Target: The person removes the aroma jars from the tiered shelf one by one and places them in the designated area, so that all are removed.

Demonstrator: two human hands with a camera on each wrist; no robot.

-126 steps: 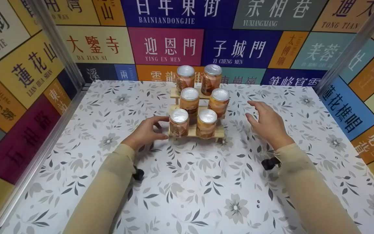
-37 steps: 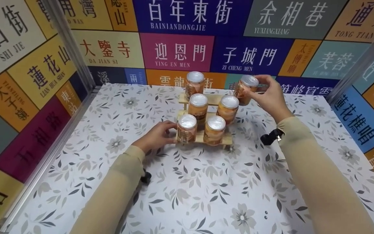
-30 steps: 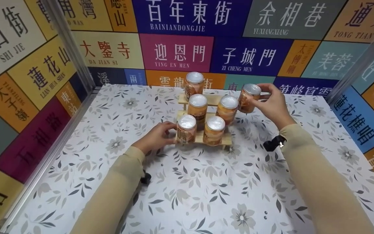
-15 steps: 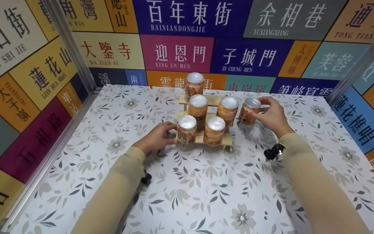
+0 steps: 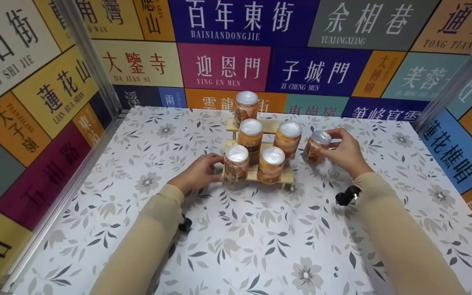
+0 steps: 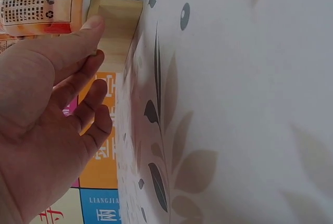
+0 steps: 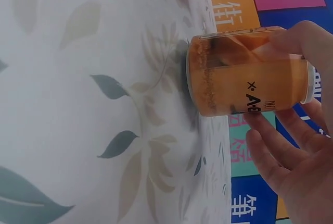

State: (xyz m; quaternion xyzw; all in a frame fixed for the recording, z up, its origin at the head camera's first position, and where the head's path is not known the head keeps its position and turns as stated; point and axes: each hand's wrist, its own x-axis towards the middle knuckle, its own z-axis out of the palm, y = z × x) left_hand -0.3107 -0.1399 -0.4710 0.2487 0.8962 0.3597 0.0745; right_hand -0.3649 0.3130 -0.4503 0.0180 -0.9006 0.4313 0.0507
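Observation:
My right hand (image 5: pixel 347 152) grips an orange can (image 5: pixel 314 149) with a silver lid, right of a stepped wooden stand (image 5: pixel 283 175). In the right wrist view this can (image 7: pixel 244 73) is just over the patterned tabletop, slightly tilted; whether its base touches is unclear. My left hand (image 5: pixel 197 173) pinches the left end of the stand's lowest step, thumb on the wood (image 6: pixel 119 31) in the left wrist view. Similar cans stand upright on the stand: one on the top step (image 5: pixel 246 108), two on the middle (image 5: pixel 250 135) (image 5: pixel 288 139), two on the lowest (image 5: pixel 236 164) (image 5: pixel 270 164).
A white tabletop (image 5: pixel 236 246) with grey leaf and flower print lies under everything. Colourful panels with Chinese lettering (image 5: pixel 223 67) rise behind and on both sides. Clear posts (image 5: pixel 92 61) stand at the corners. The top step's right part (image 5: pixel 269 126) shows bare wood.
My right hand took the right can off the top step, carried it right, then lowered it toward the tabletop beside the stand. My left hand stays at the stand's left end.

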